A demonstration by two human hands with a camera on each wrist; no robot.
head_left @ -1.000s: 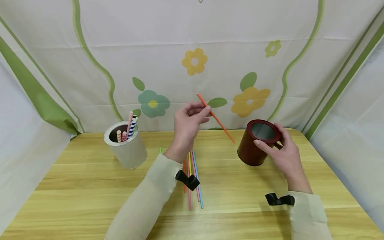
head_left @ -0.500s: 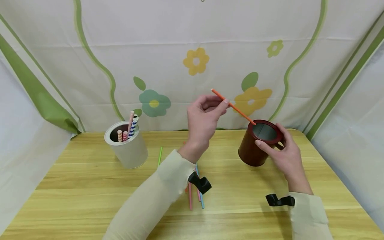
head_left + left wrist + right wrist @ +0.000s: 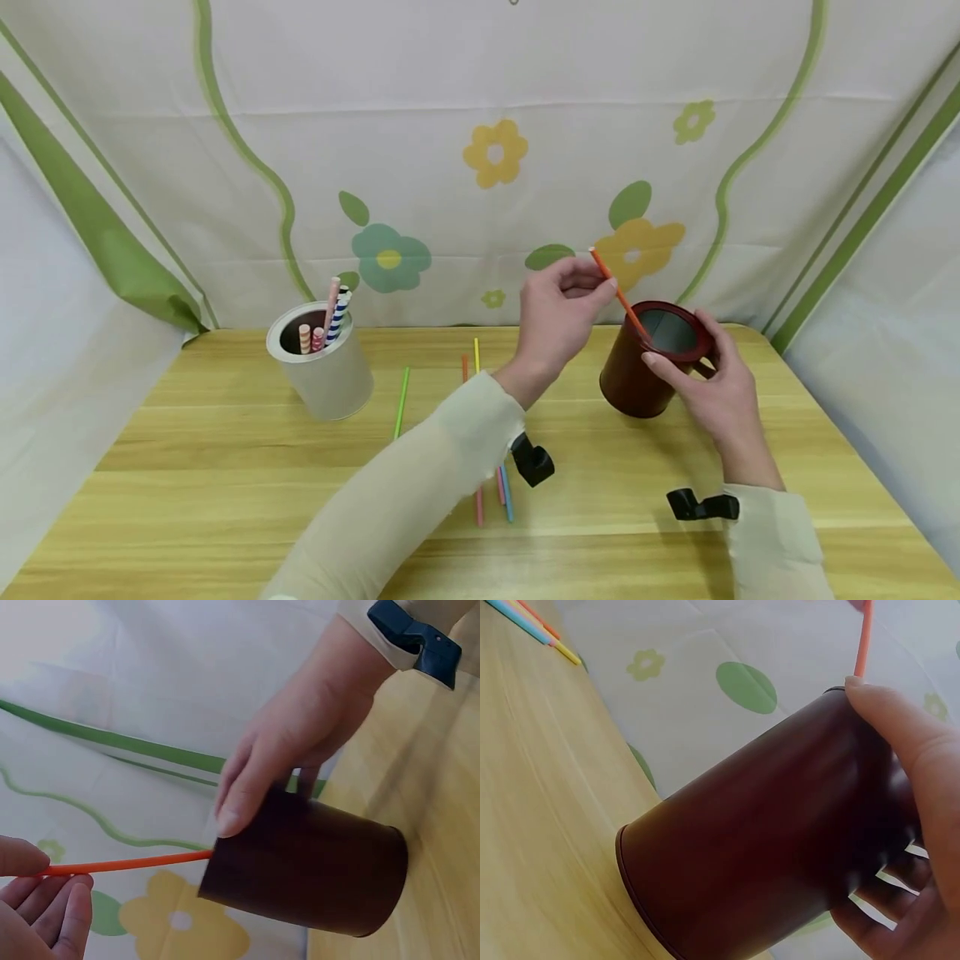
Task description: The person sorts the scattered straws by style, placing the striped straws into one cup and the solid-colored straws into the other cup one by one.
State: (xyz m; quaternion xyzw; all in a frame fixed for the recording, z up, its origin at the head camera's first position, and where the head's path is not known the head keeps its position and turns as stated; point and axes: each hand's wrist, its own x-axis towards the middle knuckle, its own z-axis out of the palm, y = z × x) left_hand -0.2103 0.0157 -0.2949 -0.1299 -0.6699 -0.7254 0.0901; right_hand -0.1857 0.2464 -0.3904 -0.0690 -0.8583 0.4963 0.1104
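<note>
My left hand (image 3: 558, 312) pinches an orange straw (image 3: 632, 315) between thumb and fingers, holding it tilted. The straw's lower end is at the mouth of a dark red can (image 3: 637, 383) with a side handle, inside the near rim. The can stands upright on the wooden table. At its right side, my right hand (image 3: 720, 396) grips the upper part, thumb at the near rim and fingers around the far side. In the left wrist view, the straw (image 3: 135, 864) runs from my fingertips to the can's rim. The right wrist view shows the can's smooth side (image 3: 765, 817).
A white can (image 3: 330, 383) with several patterned straws (image 3: 336, 321) stands at the left. Between the cans lie a green straw (image 3: 402, 400), a yellow one (image 3: 476, 354), and orange, pink and blue (image 3: 507, 500) ones, partly under my left forearm. A flowered curtain (image 3: 420, 167) hangs behind.
My left hand has moved right with the orange straw, then lowered and tilted it more steeply, bringing its lower end to the can's mouth. My right hand stays on the can.
</note>
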